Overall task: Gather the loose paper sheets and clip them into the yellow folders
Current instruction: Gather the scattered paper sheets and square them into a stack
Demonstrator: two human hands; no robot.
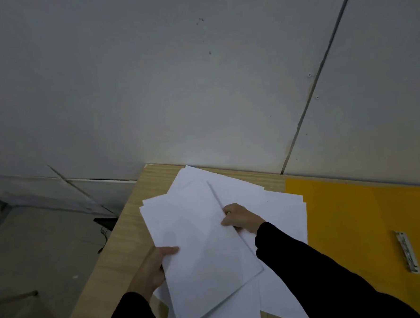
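Note:
A messy pile of white paper sheets (195,223) lies on the wooden table (125,240). My left hand (153,268) grips the lower left edge of a lifted bundle of sheets, thumb on top. At the bundle's right edge, my right hand (239,218) pinches the paper. More sheets (280,203) stay flat underneath and spread toward the right. An open yellow folder (360,213) lies at the right of the pile, with a metal clip (407,251) on its inner face.
A grey wall (198,73) rises right behind the table. The table's left edge runs diagonally, with grey floor (37,243) and a dark cable beyond it.

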